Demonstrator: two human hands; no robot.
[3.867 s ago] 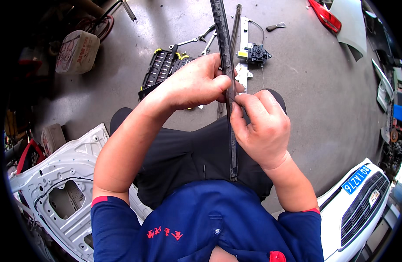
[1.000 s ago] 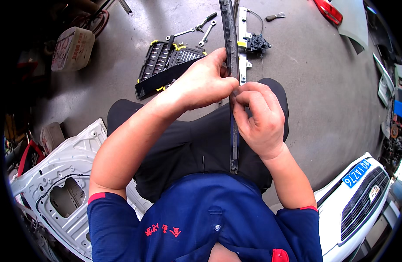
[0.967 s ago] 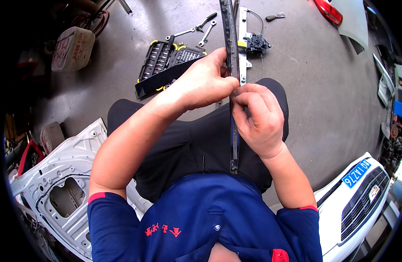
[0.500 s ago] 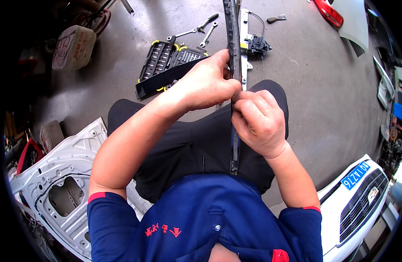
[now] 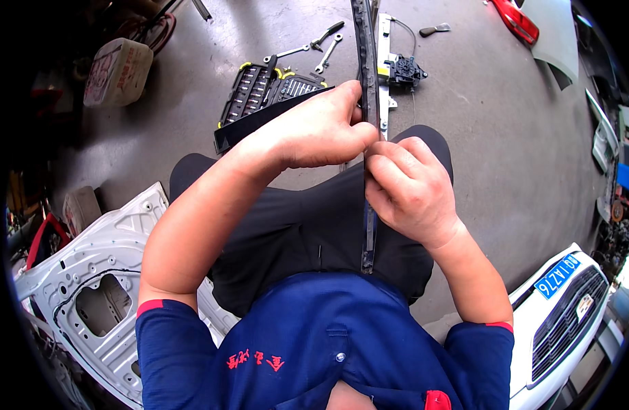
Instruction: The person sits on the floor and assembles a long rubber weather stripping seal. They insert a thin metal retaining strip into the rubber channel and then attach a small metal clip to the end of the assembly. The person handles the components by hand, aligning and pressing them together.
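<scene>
A long, narrow black trim strip [image 5: 366,55] runs upright through the picture, from the top edge down over my lap. My left hand [image 5: 338,126] grips it from the left side, thumb bent against the strip and fingers partly hidden behind it. Just below, my right hand [image 5: 410,184] is closed with thumb and forefinger pinching the strip's edge, close to the left thumb. Their fingertips hide the exact spot being pinched. Behind my left forearm, a flat black panel [image 5: 256,124] slants down to the left; whether it joins the strip cannot be made out.
On the grey floor ahead lie an open socket set [image 5: 249,92], a ratchet [image 5: 328,34], a combination wrench [image 5: 329,53], a window regulator [image 5: 403,70] and a scraper [image 5: 434,29]. A white door shell [image 5: 68,287] lies left, a white front bumper [image 5: 533,355] right.
My right forearm and elbow have swung slightly outward to the right, the hand turning a little with them. The left hand keeps its grip on the strip.
</scene>
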